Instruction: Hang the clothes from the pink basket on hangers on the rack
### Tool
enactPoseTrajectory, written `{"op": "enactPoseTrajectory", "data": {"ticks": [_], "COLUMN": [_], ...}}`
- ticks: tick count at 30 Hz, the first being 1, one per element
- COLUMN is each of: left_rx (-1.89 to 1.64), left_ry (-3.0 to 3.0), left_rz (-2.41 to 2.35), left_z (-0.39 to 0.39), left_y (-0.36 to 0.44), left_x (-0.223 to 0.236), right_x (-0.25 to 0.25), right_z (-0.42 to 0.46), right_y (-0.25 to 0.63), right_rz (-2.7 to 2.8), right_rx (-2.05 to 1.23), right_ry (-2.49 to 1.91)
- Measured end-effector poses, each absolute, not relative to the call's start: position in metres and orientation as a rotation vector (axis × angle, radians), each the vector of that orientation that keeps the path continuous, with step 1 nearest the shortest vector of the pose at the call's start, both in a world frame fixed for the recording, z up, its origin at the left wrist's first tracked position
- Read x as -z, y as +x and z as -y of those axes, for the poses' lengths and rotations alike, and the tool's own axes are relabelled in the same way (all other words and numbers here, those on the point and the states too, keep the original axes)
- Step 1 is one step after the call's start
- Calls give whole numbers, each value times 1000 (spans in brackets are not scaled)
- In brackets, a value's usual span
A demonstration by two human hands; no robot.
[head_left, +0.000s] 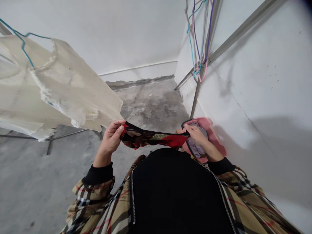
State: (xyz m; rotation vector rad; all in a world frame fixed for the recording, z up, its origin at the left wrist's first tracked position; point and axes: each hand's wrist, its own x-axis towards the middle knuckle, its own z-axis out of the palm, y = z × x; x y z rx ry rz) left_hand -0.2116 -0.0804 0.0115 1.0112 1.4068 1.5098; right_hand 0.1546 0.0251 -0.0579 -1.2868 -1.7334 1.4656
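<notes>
Stretched between my two hands is a red, black and patterned cloth garment [156, 138] with a dark upper edge. My left hand [112, 135] pinches its left end between thumb and fingers. At the other end, my right hand [195, 133] grips the dark edge. The garment hangs in front of my body, its lower part bunched; its exact kind is unclear. Behind and below my right hand stands a pink basket [216, 138] with a greyish-purple cloth [198, 148] inside, partly covered by my hand and forearm.
At left, a cream garment [80, 81] hangs on a teal hanger [23, 44]. Several coloured hangers [201, 39] hang from a metal rack [196, 97] at the upper right. White walls [263, 87] meet the grey concrete floor [156, 104].
</notes>
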Motion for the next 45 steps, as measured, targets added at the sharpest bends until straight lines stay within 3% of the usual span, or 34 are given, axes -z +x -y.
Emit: {"op": "enactPoseTrajectory", "data": {"ticks": [9, 18, 45], "left_rx": [-1563, -1602, -1620], "left_ry": [972, 905, 900], "left_rz": [-1426, -1389, -1439], "left_z": [79, 71, 71], "left_y": [-216, -216, -219], "left_x": [-9, -13, -14], "right_x": [70, 58, 45], "right_z": [-16, -12, -20], "right_y": [153, 157, 152], "right_rz": [1710, 1990, 2059], "right_rx": [-1664, -1572, -1439], "right_ry": [-1003, -799, -975]}}
